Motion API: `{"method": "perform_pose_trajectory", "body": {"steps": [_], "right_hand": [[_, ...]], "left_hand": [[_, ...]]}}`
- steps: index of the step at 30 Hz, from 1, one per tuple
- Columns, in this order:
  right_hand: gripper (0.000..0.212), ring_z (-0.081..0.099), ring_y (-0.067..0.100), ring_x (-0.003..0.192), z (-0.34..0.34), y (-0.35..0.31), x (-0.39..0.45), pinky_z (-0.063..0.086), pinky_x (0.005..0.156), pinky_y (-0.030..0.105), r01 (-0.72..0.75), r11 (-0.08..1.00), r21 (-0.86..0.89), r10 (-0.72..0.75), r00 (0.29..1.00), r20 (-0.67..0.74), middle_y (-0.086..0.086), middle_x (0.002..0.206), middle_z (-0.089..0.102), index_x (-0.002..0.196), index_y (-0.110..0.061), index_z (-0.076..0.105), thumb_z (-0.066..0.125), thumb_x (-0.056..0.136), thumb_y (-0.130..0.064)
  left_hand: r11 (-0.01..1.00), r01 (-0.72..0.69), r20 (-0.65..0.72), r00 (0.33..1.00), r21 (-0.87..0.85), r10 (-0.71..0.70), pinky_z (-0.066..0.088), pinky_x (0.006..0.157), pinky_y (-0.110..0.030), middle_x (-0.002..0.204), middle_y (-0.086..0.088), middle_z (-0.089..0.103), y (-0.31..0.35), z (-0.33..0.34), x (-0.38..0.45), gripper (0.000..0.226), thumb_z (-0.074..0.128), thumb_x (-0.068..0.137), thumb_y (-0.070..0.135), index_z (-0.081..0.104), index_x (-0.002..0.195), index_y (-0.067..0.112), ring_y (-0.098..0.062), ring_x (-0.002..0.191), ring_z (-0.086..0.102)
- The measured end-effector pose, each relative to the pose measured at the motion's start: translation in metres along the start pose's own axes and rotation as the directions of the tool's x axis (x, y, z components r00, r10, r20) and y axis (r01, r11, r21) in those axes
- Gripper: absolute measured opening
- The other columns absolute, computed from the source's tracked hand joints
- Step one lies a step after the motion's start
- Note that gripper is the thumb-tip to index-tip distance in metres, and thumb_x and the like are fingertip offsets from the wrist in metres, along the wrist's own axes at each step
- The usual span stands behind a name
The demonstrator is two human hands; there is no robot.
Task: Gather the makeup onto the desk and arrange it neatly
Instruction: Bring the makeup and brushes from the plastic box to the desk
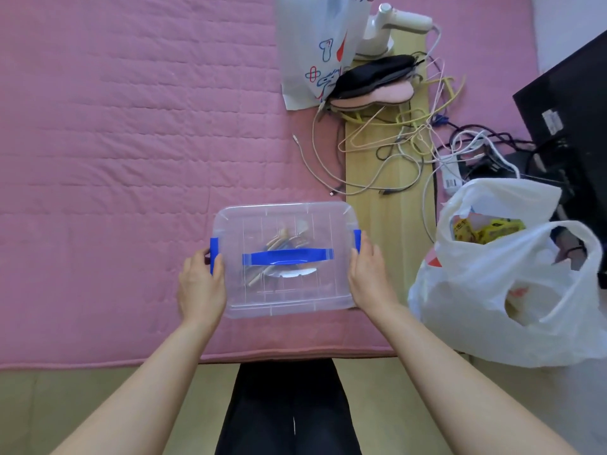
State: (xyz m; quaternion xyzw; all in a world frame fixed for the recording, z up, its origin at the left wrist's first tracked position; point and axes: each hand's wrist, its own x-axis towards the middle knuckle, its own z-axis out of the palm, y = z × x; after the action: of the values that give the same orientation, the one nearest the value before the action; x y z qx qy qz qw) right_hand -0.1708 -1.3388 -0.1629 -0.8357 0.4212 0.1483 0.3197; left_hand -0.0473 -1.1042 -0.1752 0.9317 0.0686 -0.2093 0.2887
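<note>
— Where do the hands sit?
— Low in the frame's middle, one at each short end of the clear storage box [285,300]. The left hand [200,284] curls round the blue latch [215,256] on the left end; the right hand [369,274] lies flat against the right end by the other blue latch [357,240].
— And the box itself?
— Lid on, blue handle [287,257] across the top, resting on the pink mattress [131,126] near its lower edge.
— What's in it?
— Slim items [279,244], seen only blurrily through the lid; I cannot tell which.
— Other containers?
— At right, a white plastic bag [492,307] holding yellow packets [486,229]. At the top, a printed white bag [315,50] beside cables [394,152].
</note>
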Motion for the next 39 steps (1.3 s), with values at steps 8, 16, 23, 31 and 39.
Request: {"method": "perform_pose_trajectory", "body": {"steps": [8, 16, 23, 31, 39], "right_hand": [[0.032, 0.051, 0.018, 0.085, 0.021, 0.02, 0.018, 0.032, 0.071, 0.024, 0.074, 0.989, 0.129, -0.058, 0.991, -0.121, 0.0, 0.1, 0.052, 0.125, -0.016, 0.049, 0.031, 0.102, -0.03], [0.034, 0.054, 0.034, 0.088, 0.039, 0.027, 0.028, 0.021, 0.064, 0.023, 0.074, 0.995, 0.067, -0.056, 0.968, -0.243, 0.018, 0.1, 0.061, 0.12, 0.001, 0.052, 0.034, 0.102, -0.021], [0.025, 0.048, 0.027, 0.06, 0.038, 0.027, 0.024, 0.02, 0.055, 0.035, -0.052, 0.972, 0.23, 0.121, 0.947, -0.298, 0.0, 0.069, 0.053, 0.103, -0.008, 0.056, 0.031, 0.102, -0.016], [0.027, 0.05, 0.022, 0.076, 0.034, 0.033, 0.038, 0.035, 0.066, 0.03, -0.222, 0.843, 0.491, 0.303, 0.949, -0.091, -0.003, 0.079, 0.055, 0.097, -0.015, 0.056, 0.029, 0.101, -0.016], [0.036, 0.051, 0.01, 0.113, 0.016, 0.022, 0.028, 0.039, 0.097, 0.027, -0.148, 0.841, 0.521, 0.235, 0.966, -0.106, -0.006, 0.129, 0.054, 0.133, -0.017, 0.048, 0.04, 0.098, -0.017]], "left_hand": [[0.997, -0.07, -0.081, 0.994, -0.024, 0.068, 0.042, 0.072, -0.044, 0.086, -0.016, 0.06, -0.021, 0.023, 0.012, 0.036, 0.036, 0.1, 0.039, 0.059, 0.108, 0.012, -0.036, 0.087, 0.05], [0.997, -0.072, -0.207, 0.976, -0.014, 0.068, 0.022, 0.063, -0.034, 0.069, -0.007, 0.046, -0.019, 0.042, 0.011, 0.031, 0.036, 0.102, 0.025, 0.056, 0.089, 0.006, -0.029, 0.075, 0.04], [0.984, 0.069, -0.175, 0.98, -0.166, -0.099, 0.029, 0.064, -0.038, 0.07, -0.009, 0.05, -0.026, 0.041, 0.011, 0.036, 0.03, 0.103, 0.024, 0.049, 0.077, 0.008, -0.03, 0.068, 0.041], [0.629, 0.443, 0.183, 0.881, -0.639, -0.435, 0.042, 0.056, -0.026, 0.057, 0.006, 0.057, -0.022, 0.035, 0.025, 0.028, 0.051, 0.093, 0.02, 0.061, 0.067, 0.017, -0.018, 0.06, 0.047], [0.948, 0.04, -0.283, 0.95, -0.314, -0.134, 0.034, 0.103, -0.028, 0.132, 0.004, 0.051, -0.008, 0.03, -0.005, 0.037, 0.044, 0.096, 0.018, 0.052, 0.132, 0.02, -0.014, 0.12, 0.047]]}}
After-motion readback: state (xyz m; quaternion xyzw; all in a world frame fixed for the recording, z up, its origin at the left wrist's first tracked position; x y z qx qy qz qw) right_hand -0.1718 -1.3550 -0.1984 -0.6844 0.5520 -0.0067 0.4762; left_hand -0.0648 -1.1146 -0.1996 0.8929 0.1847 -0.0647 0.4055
